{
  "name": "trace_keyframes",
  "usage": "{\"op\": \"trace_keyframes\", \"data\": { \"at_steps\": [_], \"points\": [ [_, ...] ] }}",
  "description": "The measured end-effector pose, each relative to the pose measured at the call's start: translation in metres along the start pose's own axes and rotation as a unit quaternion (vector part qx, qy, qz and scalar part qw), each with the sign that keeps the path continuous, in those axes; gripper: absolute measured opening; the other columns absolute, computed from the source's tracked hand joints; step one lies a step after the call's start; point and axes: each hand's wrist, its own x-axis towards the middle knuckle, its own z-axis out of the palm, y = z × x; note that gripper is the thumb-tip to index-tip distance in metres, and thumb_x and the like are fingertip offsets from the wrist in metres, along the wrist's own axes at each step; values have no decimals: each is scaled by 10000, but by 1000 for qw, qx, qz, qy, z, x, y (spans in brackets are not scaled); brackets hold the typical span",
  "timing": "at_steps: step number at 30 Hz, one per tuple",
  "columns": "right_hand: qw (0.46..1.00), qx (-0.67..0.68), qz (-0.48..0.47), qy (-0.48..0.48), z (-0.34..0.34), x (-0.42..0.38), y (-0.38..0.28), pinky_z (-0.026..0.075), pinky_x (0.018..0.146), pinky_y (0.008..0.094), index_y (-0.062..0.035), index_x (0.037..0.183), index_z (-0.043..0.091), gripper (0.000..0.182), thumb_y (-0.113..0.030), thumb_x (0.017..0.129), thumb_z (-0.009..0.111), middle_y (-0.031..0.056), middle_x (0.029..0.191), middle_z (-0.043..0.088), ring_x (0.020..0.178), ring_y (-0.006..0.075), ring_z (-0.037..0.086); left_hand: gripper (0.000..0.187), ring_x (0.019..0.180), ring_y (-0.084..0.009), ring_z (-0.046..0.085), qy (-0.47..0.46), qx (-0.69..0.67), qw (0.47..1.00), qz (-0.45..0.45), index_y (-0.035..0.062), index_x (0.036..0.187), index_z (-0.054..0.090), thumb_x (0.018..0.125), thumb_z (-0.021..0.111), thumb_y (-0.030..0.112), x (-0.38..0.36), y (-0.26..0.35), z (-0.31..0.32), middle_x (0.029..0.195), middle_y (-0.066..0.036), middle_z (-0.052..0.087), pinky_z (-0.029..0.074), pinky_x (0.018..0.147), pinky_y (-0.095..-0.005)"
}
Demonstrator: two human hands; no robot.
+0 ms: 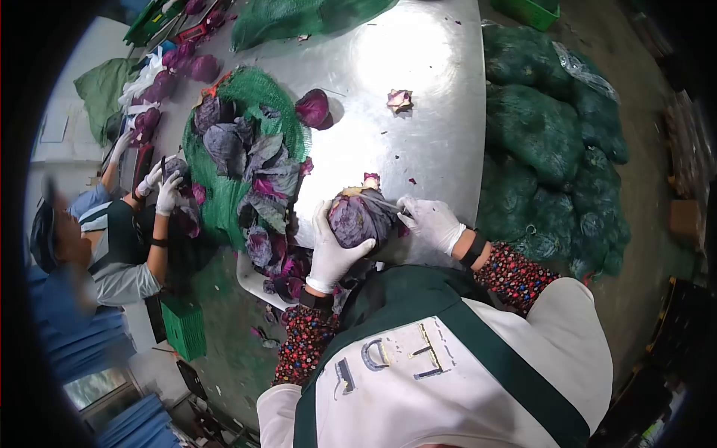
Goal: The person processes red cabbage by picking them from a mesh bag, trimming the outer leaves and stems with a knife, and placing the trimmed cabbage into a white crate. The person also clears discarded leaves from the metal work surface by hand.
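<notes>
A red cabbage (355, 222) with dull purple outer leaves rests at the near side of the metal table (358, 145). My left hand (328, 250), in a white glove, is wrapped round its left and near side. On its right, my gloved right hand (433, 224) grips a knife (383, 201) whose thin blade lies against the top of the cabbage. The handle is hidden in my fingers. Just beyond the cabbage lies a pale cut piece of stem (371, 180). Loose outer leaves (265, 175) are heaped left of my left hand, partly on a green mesh sack (209, 164).
A peeled cabbage (313, 108) and a cut stem (399, 100) lie farther up the table. Full green mesh sacks (534, 134) are stacked on the floor at right. At left a co-worker (112, 239) in white gloves handles another cabbage. A green crate (183, 327) stands below.
</notes>
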Motion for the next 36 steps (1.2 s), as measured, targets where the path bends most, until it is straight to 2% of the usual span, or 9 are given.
{"op": "trace_keyframes", "data": {
  "at_steps": [3, 8, 15, 20, 26, 30, 31, 35, 36],
  "points": [
    [998, -31, -49, -27, 0, 7, -5, 523, 632, 457, -50, 979, 532, 161, -182, 890, 552, 164, 780, 647, 700, 362, 646, 1065, 1391, -409, 189, -18, -15, 1000, -11, -21, 1402, 238, 616, 866, 328, -7, -3, 2, 1419, -286, 242, 230, 1137, -429],
    [986, -107, -125, -30, -1, 16, -8, 529, 548, 419, -30, 943, 523, 127, -123, 856, 531, 154, 738, 636, 661, 331, 655, 1078, 1337, -399, 301, 43, -21, 998, -49, -60, 1388, 244, 613, 866, 359, -1, 2, 10, 1386, -290, 309, 281, 1109, -427],
    [979, -168, -95, -66, -3, 31, -6, 535, 539, 399, -17, 925, 510, 97, -85, 876, 462, 154, 739, 645, 676, 316, 670, 1070, 1223, -392, 420, 38, 23, 998, -38, -102, 1342, 281, 604, 858, 416, 16, -7, 6, 1285, -274, 407, 359, 1040, -425],
    [980, -173, -68, -75, -7, 44, -4, 537, 574, 414, -19, 977, 502, 125, -84, 879, 459, 152, 760, 644, 675, 327, 662, 1004, 1127, -387, 487, 22, 68, 997, -21, -90, 1259, 393, 571, 856, 476, 34, -12, 4, 1196, -251, 487, 414, 967, -435],
    [978, -154, -5, -143, -4, 64, 1, 533, 693, 467, 19, 1053, 520, 248, -154, 946, 378, 233, 855, 660, 787, 389, 665, 991, 1086, -382, 527, 7, 81, 996, -33, -67, 1240, 423, 555, 850, 507, 46, -7, 4, 1179, -230, 512, 448, 922, -441],
    [976, -161, -9, -144, 10, 73, 19, 528, 697, 467, 39, 1068, 515, 242, -122, 930, 399, 241, 856, 659, 819, 392, 657, 1004, 1060, -392, 525, -4, 87, 995, -51, -53, 1252, 413, 539, 850, 504, 49, 0, 8, 1179, -214, 515, 448, 917, -446],
    [958, -199, 16, -205, 11, 77, 21, 526, 721, 468, 38, 1045, 530, 250, -134, 938, 383, 240, 879, 663, 828, 407, 652, 1021, 1058, -399, 513, -13, 127, 992, -22, -45, 1268, 401, 526, 853, 492, 43, 13, 10, 1193, -207, 508, 446, 917, -450],
    [965, -173, 27, -195, 31, 75, 47, 509, 773, 487, 23, 1059, 545, 306, -200, 952, 366, 258, 935, 656, 871, 423, 639, 1085, 1144, -416, 424, 47, 204, 974, 82, -24, 1335, 349, 502, 868, 440, 19, 35, 23, 1315, -214, 431, 379, 992, -461],
    [970, -150, 38, -186, 32, 71, 49, 509, 779, 479, 15, 1072, 546, 305, -206, 948, 377, 249, 940, 657, 887, 412, 639, 1074, 1164, -414, 414, 23, 161, 984, 71, -27, 1340, 344, 516, 868, 420, 15, 25, 19, 1324, -218, 423, 367, 1003, -458]
  ]
}}
